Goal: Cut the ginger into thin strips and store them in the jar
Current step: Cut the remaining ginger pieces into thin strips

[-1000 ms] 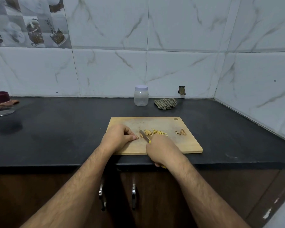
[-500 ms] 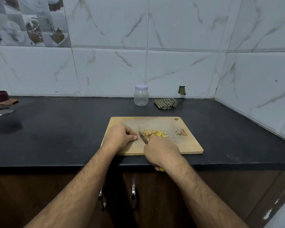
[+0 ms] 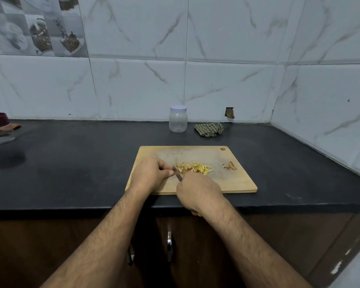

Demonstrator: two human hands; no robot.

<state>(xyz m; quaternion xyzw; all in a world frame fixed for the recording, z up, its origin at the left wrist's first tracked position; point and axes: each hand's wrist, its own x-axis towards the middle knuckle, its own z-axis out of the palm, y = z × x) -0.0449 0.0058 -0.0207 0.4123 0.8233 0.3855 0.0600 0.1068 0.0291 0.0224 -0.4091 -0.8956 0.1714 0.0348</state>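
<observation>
A lidded jar (image 3: pixel 178 119) and a crumpled cloth (image 3: pixel 209 129) are standing against the wall behind the cutting board (image 3: pixel 233 179), with peel scraps (image 3: pixel 230 166) lying apart at its right. The left hand (image 3: pixel 149 175), fingers curled, is pinning a ginger piece hidden beneath it. The right hand (image 3: pixel 199 192) is gripping the knife (image 3: pixel 177 173), now drawn nearer the left fingertips. Blade pointing away-left; cut ginger strips (image 3: pixel 201 168) lying mid-board.

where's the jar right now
In the head view the jar stands upright, lid on, at the back of the counter against the wall, beyond the cutting board and just left of the checked cloth.
</observation>
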